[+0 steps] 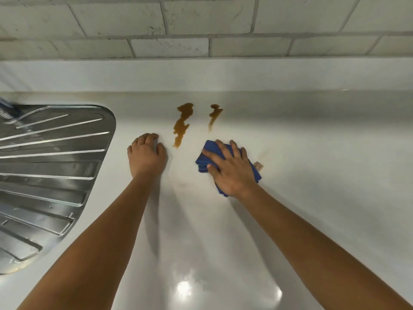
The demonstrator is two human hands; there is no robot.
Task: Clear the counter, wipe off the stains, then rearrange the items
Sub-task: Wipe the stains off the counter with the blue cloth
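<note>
The wiping step looks to be in hand. The white table (pixel 290 220) carries no loose items in the part the frame shows, so clearing appears done here, while the stains are untouched and rearranging is yet to come.

The right hand (pixel 230 168) lies flat on a folded blue cloth (pixel 204 159) just right of the frame's centre, fingers (pixel 223 146) straight and spread, pressing it down onto the table instead of curling round it. The left hand (pixel 146 156) rests on the bare table left of centre, fingers bent under at the knuckles and holding nothing; it seems to be bracing.

Two brown stains lie just above the hands. The larger stain (pixel 182 124) is a long streak whose long axis runs from upper right down to lower left, its lower tip ending between the two hands. The smaller stain (pixel 214 116) stands to its right, thinner, on much the same slant, its lower tip just above the cloth. A faint brownish smear (pixel 259 164) shows at the cloth's right edge.

The next move likely calls for pushing the cloth up and leftward along the streaks, following their slant, with steady pressure so the liquid is taken up, not spread.

A steel draining board (pixel 55 164) fills the left of the frame; a brick wall (pixel 201 25) runs along the top.
</note>
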